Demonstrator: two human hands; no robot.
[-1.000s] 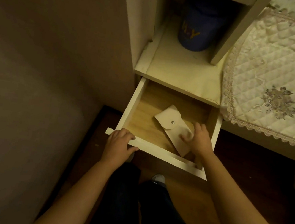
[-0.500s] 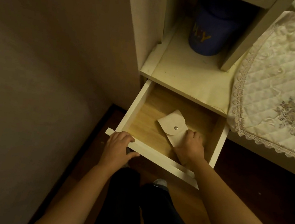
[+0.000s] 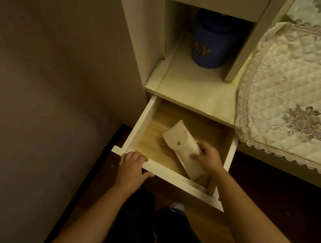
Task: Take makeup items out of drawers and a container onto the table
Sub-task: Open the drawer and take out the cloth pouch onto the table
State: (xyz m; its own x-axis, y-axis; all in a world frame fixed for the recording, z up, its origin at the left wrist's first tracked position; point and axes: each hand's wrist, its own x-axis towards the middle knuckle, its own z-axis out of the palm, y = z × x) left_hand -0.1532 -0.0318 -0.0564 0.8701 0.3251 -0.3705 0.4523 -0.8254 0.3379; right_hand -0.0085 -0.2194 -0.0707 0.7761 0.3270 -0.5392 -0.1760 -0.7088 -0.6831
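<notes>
Inside the drawer, the right hand now holds the pouch in its grip, its far end lifted.

The only lettering to be read stands on the blue container in the open shelf above the drawer: yellow capitals on its side, low on the wall facing the camera. They look like "HEY", though the first letter is dim and partly in shadow, so only the "E" and "Y" are fairly sure. Fainter, smaller marks may sit beneath these letters, too blurred to make out. The cream pouch in the drawer bears a round metal snap but no writing, and no other label, brand, number or sign can be read anywhere else in view.
</notes>
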